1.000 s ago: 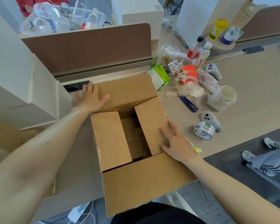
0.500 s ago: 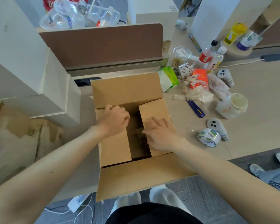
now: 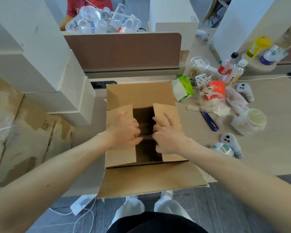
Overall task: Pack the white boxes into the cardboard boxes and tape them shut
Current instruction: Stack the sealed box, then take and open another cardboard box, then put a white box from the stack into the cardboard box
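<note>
Left hand moved onto left flap, gripping edge | right hand grips right flap

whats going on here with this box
A person at a desk is working on an open cardboard box. The left hand curls its fingers over the inner edge of the left flap. The right hand rests on the right flap, though whether it hooks the edge is unclear. Both long flaps lie open, nothing is taped yet, and the tape roll sits untouched on the desk to the right.
</note>
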